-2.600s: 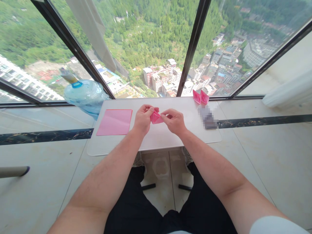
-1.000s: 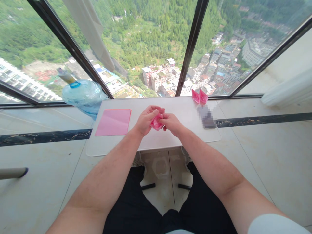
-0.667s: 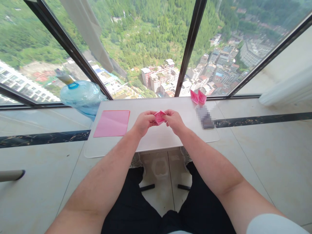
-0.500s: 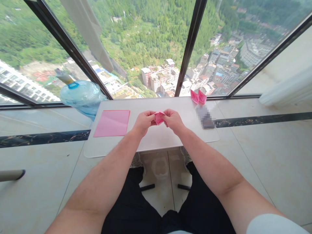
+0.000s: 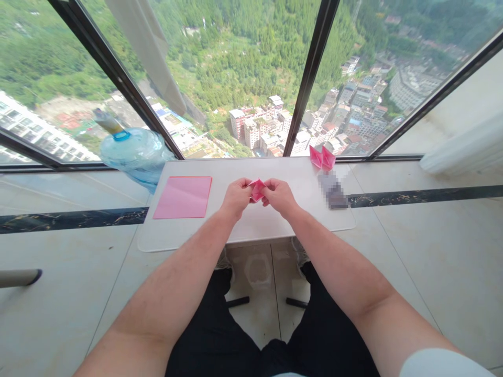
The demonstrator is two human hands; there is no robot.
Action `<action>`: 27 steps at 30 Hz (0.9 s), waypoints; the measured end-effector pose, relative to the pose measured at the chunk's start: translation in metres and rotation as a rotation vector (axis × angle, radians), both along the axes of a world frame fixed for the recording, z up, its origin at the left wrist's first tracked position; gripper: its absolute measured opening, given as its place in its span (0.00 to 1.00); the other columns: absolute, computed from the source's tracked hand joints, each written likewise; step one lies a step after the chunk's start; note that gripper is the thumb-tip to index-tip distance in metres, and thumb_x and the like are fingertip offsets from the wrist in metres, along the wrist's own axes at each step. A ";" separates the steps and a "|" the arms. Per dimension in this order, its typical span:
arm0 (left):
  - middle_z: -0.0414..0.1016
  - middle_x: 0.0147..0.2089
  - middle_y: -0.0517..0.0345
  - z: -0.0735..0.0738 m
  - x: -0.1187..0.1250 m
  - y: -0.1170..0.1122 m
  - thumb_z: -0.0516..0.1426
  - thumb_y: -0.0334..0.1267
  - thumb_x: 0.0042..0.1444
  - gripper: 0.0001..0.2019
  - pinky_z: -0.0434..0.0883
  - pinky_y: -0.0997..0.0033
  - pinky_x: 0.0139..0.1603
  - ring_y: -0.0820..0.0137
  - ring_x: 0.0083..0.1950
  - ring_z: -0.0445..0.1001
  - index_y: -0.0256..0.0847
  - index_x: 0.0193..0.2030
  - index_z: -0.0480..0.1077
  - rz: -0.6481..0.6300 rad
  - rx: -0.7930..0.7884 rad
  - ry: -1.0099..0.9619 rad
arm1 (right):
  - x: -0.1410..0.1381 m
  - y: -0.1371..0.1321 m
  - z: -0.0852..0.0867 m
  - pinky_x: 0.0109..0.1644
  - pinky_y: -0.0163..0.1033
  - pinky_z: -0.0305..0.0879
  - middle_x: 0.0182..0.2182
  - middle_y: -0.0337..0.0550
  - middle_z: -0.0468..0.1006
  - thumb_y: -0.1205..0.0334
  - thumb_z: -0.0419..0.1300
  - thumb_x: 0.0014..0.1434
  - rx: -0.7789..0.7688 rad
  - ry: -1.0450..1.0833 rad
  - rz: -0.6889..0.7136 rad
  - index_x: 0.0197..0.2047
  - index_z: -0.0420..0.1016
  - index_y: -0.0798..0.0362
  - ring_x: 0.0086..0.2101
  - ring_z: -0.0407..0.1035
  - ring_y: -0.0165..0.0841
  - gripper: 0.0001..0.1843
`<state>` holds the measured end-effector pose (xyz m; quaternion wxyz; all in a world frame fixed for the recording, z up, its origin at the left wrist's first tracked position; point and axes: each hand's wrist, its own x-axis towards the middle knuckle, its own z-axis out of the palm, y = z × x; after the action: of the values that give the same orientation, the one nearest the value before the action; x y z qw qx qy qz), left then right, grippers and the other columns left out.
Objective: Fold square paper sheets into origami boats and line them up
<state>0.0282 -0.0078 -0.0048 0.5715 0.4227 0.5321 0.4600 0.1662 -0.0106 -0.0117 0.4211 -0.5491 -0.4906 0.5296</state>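
Note:
A small folded pink paper (image 5: 257, 190) is held up over the white table (image 5: 196, 233), between my two hands. My left hand (image 5: 238, 196) pinches its left side, and my right hand (image 5: 279, 195) grips the right side, fingers closed. The paper's middle bulges toward me with creased faces. Fingers partly hide its edges. To the left lies a flat stack of square pink paper sheets (image 5: 183, 197), apart from my hands. Folded pink paper pieces (image 5: 323, 157) stand at the table's far right corner.
A blurred-out dark object (image 5: 336, 191) rests on the table's right side. Beyond the left end stands a large blue water bottle (image 5: 135, 152). Tall windows with a dark frame (image 5: 310, 78) rise behind the table. My legs (image 5: 204, 324) are below its near edge.
My fingers have shifted slightly on the folded pink paper, and its visible faces look a little different. The whole view has moved a little. Both hands keep their grip.

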 end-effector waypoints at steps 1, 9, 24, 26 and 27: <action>0.70 0.23 0.61 0.000 -0.002 0.001 0.65 0.40 0.44 0.10 0.71 0.70 0.30 0.75 0.25 0.69 0.38 0.27 0.70 -0.009 -0.023 -0.008 | 0.001 0.000 0.002 0.25 0.33 0.71 0.21 0.37 0.76 0.61 0.66 0.52 -0.019 0.034 0.015 0.30 0.73 0.53 0.22 0.69 0.28 0.07; 0.75 0.26 0.56 0.005 -0.012 -0.001 0.65 0.35 0.39 0.10 0.76 0.63 0.40 0.70 0.28 0.75 0.35 0.29 0.72 -0.157 -0.158 -0.038 | 0.009 0.003 0.004 0.29 0.35 0.74 0.23 0.39 0.77 0.63 0.69 0.49 -0.036 0.024 0.066 0.30 0.73 0.55 0.24 0.73 0.29 0.09; 0.72 0.23 0.59 -0.006 -0.004 0.001 0.63 0.34 0.40 0.05 0.76 0.66 0.32 0.70 0.27 0.73 0.36 0.26 0.72 -0.047 -0.039 0.058 | 0.007 0.001 -0.003 0.27 0.33 0.61 0.25 0.36 0.74 0.60 0.64 0.48 0.078 -0.364 0.097 0.29 0.66 0.51 0.26 0.68 0.29 0.09; 0.71 0.22 0.60 -0.009 -0.001 0.001 0.63 0.34 0.41 0.06 0.76 0.66 0.32 0.71 0.26 0.72 0.36 0.25 0.72 -0.025 -0.026 0.056 | 0.008 0.001 -0.004 0.28 0.33 0.57 0.24 0.35 0.73 0.59 0.63 0.48 0.117 -0.485 0.058 0.26 0.64 0.51 0.27 0.66 0.29 0.10; 0.70 0.22 0.60 -0.009 0.000 0.001 0.64 0.35 0.41 0.06 0.76 0.66 0.31 0.71 0.26 0.72 0.36 0.25 0.72 -0.017 -0.022 0.057 | 0.008 0.001 -0.004 0.28 0.33 0.56 0.24 0.35 0.73 0.59 0.62 0.48 0.127 -0.517 0.048 0.26 0.63 0.51 0.27 0.65 0.29 0.10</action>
<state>0.0279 -0.0071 -0.0140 0.5644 0.4339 0.5497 0.4370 0.1743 -0.0098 -0.0157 0.3024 -0.6269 -0.6271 0.3497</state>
